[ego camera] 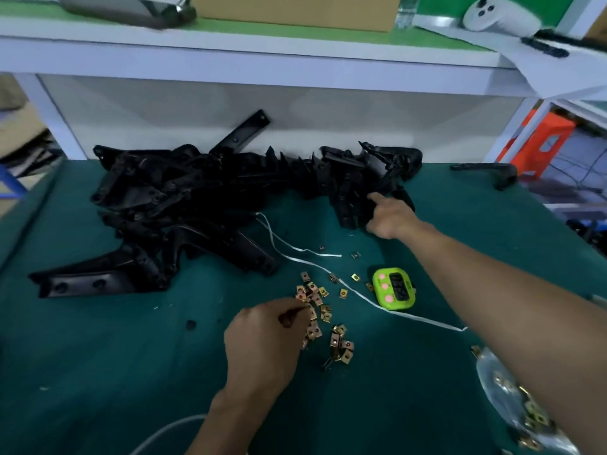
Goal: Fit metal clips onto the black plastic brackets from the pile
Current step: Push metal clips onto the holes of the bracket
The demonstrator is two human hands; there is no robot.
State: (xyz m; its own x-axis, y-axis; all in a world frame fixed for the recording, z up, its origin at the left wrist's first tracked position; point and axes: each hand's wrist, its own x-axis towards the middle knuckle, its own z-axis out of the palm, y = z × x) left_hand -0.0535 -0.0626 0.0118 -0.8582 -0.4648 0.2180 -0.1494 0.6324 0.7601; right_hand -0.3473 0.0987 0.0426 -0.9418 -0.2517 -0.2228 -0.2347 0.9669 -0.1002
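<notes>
Clips [341, 346] lie scattered at the near middle of the table [98, 372] and the brackets [184, 205] are heaped just beyond, so each hand can fetch one part. The left hand [262, 343] curls over the clips; I cannot tell whether it pinches one. The right hand [391, 215], arm stretched far, grips a bracket [349, 205] at the heap's right end.

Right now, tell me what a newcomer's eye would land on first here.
A heap of black brackets sprawls across the far side of the green table. Nearer, the left hand picks among scattered metal clips, with a bright green timer to their right.
</notes>
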